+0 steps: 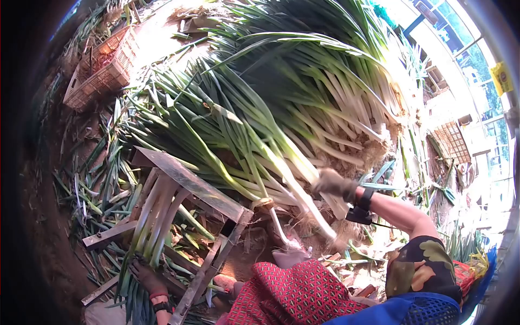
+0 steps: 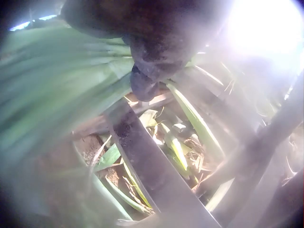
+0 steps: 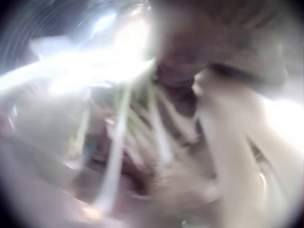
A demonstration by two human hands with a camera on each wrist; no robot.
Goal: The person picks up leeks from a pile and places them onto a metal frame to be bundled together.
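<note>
My left hand (image 1: 146,276), in a dark glove, grips the green leaves of several leeks (image 1: 157,216) lying across a metal-edged stand (image 1: 179,170). In the left wrist view, the gloved fingers (image 2: 145,85) curl at the edge of the leaves (image 2: 71,85), above a dark bar. To the right, my gloved right hand (image 1: 337,184) grips thick white leek stalks (image 1: 337,207) above their roots, at the near edge of a large leek pile (image 1: 260,119). Motion blurs the right wrist view, where pale stalks (image 3: 228,156) run down from the glove.
A tied leek stalk (image 1: 277,225) points toward the red patterned cloth (image 1: 292,287) over my lap. Plastic crates (image 1: 103,70) stand at the back left, with another crate (image 1: 452,142) at the right. Loose leaves (image 1: 97,184) litter the ground.
</note>
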